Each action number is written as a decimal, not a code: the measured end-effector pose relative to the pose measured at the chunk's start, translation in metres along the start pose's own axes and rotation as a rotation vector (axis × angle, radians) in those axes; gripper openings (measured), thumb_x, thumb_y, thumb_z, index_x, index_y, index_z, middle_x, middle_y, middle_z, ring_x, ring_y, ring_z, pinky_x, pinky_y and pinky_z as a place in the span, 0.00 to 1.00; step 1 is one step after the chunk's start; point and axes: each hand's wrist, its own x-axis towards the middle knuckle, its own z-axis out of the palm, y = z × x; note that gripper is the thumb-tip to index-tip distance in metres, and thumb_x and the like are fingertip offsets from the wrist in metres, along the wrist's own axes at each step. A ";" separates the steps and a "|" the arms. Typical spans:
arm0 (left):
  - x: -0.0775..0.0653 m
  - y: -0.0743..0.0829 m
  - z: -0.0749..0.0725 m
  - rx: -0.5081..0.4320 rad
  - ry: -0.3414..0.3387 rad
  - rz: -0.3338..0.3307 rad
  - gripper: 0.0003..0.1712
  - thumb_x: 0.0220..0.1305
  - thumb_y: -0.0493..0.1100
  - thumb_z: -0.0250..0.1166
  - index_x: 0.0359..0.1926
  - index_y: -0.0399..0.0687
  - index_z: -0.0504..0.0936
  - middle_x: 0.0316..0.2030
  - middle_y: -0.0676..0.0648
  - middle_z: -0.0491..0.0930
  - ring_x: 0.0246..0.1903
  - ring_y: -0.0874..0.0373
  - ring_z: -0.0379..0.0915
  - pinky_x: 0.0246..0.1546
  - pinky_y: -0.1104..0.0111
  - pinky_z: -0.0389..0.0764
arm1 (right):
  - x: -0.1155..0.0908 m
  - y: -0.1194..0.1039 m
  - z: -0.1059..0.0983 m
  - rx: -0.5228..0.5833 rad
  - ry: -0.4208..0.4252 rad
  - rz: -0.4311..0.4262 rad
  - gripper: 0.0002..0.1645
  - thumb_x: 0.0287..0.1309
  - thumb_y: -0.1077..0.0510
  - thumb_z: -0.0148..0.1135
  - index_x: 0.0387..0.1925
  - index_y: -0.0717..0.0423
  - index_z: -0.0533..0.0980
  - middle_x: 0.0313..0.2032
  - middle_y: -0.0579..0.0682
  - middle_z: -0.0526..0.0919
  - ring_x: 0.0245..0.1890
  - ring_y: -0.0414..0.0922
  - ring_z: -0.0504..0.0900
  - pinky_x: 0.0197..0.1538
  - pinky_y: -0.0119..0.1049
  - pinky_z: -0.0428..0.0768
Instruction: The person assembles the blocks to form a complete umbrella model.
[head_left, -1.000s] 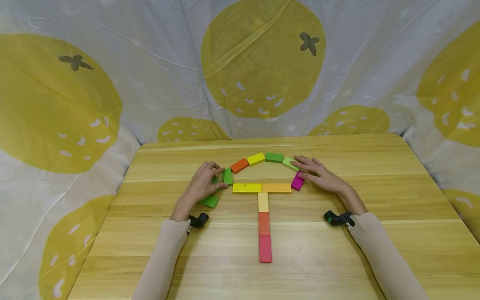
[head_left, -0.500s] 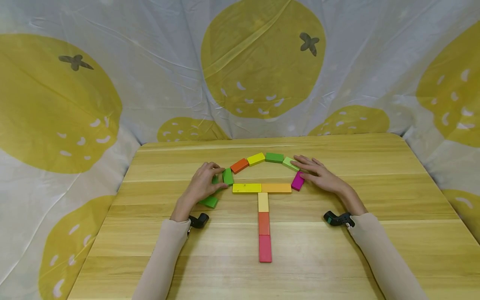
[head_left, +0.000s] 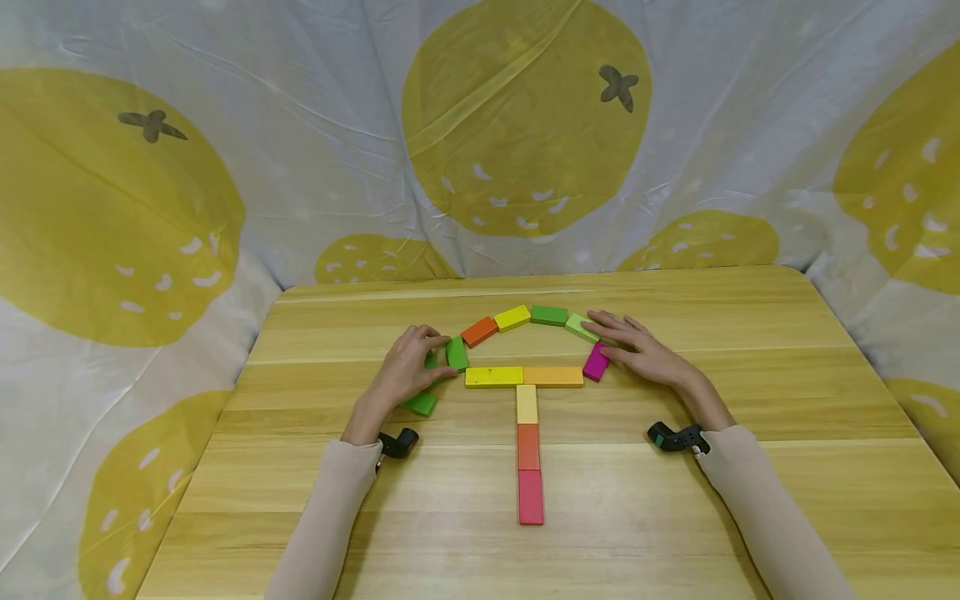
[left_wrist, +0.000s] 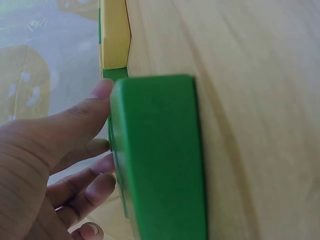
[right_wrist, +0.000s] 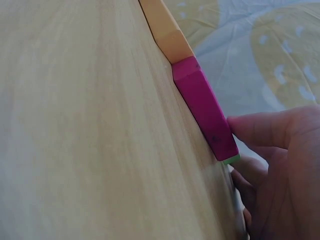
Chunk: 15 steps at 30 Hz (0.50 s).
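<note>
Flat coloured blocks lie on the wooden table in an arch over a T shape. My left hand (head_left: 407, 367) pinches the green block (head_left: 457, 354) at the arch's left end between thumb and fingers. Partly under that hand lie other green blocks, one of them a loose green block (head_left: 422, 405) that looms large in the left wrist view. My right hand (head_left: 642, 348) rests at the arch's right end, its fingers extended over the light green block (head_left: 580, 326). The right thumb touches the magenta block (head_left: 596, 362), as the right wrist view also shows.
Orange (head_left: 479, 332), yellow (head_left: 512, 317) and dark green (head_left: 549, 316) blocks form the arch's top. A yellow block (head_left: 493, 377) and a light orange block (head_left: 553, 377) make the crossbar. Cream (head_left: 527, 404), orange-red (head_left: 528, 447) and red (head_left: 530, 497) blocks form the stem.
</note>
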 end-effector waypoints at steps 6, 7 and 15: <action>0.000 0.001 0.000 -0.004 0.003 -0.003 0.34 0.58 0.48 0.79 0.62 0.36 0.82 0.56 0.38 0.81 0.54 0.44 0.74 0.53 0.52 0.78 | 0.000 0.000 0.000 0.002 -0.002 0.000 0.31 0.78 0.58 0.52 0.78 0.54 0.63 0.81 0.61 0.54 0.82 0.64 0.46 0.79 0.66 0.33; 0.000 0.001 0.000 -0.005 0.003 -0.004 0.34 0.58 0.49 0.79 0.62 0.36 0.82 0.56 0.38 0.81 0.53 0.44 0.74 0.53 0.52 0.78 | 0.000 0.000 0.000 0.001 -0.002 0.000 0.31 0.78 0.58 0.52 0.78 0.54 0.63 0.81 0.61 0.54 0.82 0.64 0.46 0.79 0.66 0.33; 0.000 -0.001 -0.001 -0.003 0.007 -0.011 0.34 0.58 0.49 0.79 0.62 0.36 0.82 0.55 0.38 0.81 0.53 0.44 0.74 0.52 0.52 0.78 | 0.000 -0.001 -0.001 0.001 -0.001 0.002 0.31 0.78 0.58 0.51 0.78 0.53 0.63 0.81 0.61 0.54 0.82 0.64 0.47 0.79 0.65 0.33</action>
